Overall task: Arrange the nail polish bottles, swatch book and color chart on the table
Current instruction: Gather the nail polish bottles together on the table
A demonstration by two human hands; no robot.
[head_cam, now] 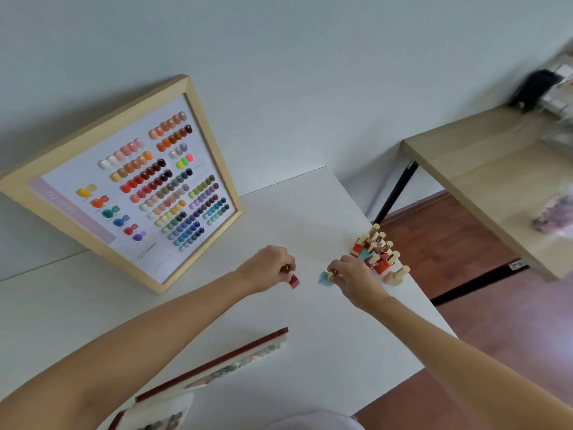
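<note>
Nail polish stuff sitting around the white table

Framed color chart (130,184) is leaning on the wall, swatch book (217,364) is lying open near the front edge, bottle cluster (376,252) is standing at the right edge, red bottle (294,280) and teal bottle (325,278) are sitting apart mid-table.

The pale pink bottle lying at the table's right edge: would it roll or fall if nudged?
Possibly. The pale pink bottle lies on its side near the white table's edge. Its round cap could roll, though the squarish body probably resists. Likely rigid and light.

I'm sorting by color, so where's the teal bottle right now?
In the head view, the teal bottle is in the right hand, right of center on the white table, beside the bottle cluster.
</note>
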